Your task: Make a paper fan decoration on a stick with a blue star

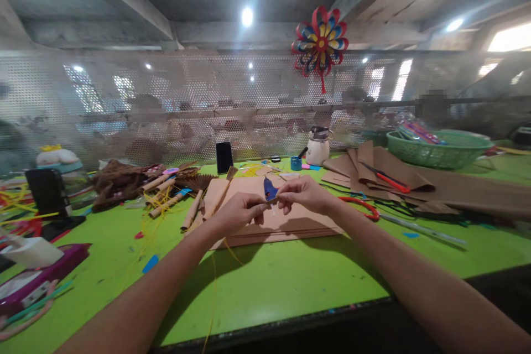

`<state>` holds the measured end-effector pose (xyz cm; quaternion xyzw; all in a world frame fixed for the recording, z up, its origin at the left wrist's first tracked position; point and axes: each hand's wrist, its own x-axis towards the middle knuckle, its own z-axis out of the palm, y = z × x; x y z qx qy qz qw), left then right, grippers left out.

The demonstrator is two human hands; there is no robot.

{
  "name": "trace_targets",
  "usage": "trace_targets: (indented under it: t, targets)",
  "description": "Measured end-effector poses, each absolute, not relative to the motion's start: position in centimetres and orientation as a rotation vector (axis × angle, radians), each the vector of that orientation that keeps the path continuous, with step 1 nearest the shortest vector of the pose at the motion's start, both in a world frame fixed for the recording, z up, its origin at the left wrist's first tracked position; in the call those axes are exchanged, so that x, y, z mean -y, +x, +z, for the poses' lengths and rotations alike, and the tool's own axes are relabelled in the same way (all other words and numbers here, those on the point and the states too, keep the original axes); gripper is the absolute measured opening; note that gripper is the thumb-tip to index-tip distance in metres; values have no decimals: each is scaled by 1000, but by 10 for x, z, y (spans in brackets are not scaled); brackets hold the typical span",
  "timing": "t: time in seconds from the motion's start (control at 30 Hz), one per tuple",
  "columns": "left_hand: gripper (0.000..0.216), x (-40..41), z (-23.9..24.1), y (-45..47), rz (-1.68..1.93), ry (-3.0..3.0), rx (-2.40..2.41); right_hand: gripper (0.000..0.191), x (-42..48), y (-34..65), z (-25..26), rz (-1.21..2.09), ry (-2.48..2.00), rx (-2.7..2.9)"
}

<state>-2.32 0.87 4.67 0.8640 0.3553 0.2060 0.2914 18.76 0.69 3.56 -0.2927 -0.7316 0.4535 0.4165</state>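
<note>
Together the left hand (236,211) and right hand (302,192) pinch a small blue piece (270,189), each grip closed on it.

bare green table (265,282) near edge, rolled paper sticks (174,199) crowding left, scissors (365,207) and brown sheets (415,182) right

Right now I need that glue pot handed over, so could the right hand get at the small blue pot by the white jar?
Probably not yet: the right hand pinches the blue paper piece with the left hand; the small blue pot stands unblocked beyond.
</note>
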Motion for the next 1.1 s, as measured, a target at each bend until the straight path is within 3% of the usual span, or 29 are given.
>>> trace_targets:
  t: [0.17, 0.53, 1.1]
  targets:
    - [45, -7, 48, -25, 504, 1965, -884, 30, -9, 195, 37, 1133, -715, 1841]
    - [26, -4, 52, -29, 450, 1824, -771, 24, -5, 193, 44, 1099, -660, 1833]
    - [31, -6, 43, -23, 409, 1856, -829, 53, -3, 175, 33, 1301, -683, 1588]
